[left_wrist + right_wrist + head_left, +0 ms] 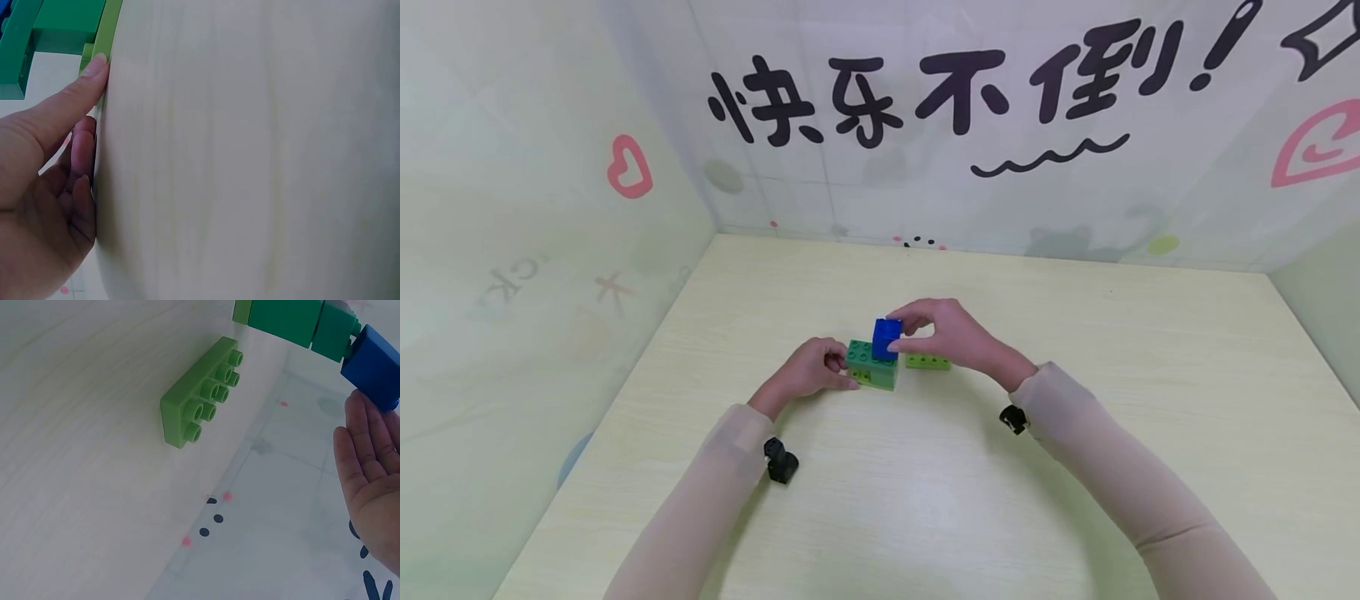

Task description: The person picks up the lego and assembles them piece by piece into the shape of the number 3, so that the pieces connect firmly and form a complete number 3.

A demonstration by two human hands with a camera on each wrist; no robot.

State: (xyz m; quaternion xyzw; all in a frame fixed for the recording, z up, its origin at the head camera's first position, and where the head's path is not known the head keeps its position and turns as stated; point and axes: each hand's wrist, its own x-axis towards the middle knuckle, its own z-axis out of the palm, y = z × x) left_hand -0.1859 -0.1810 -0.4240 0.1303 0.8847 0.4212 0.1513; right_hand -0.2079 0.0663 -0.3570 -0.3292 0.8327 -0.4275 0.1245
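In the head view, my right hand (958,335) pinches a blue building brick (886,340) between thumb and fingers at the right end of a green brick stack (871,373). The right wrist view shows the blue brick (375,367) tilted against the studs of the top green brick (334,331). On the stack's left, my left hand (812,367) holds its base, the thumb along a light green brick (107,31) and the other fingers curled. Right of the stack lies a separate light green brick (928,362), studs up.
The pale wooden tabletop (895,500) meets a printed back wall (880,192) and a left side wall (550,250). Black wrist cameras (781,461) sit at both cuffs, close to the table.
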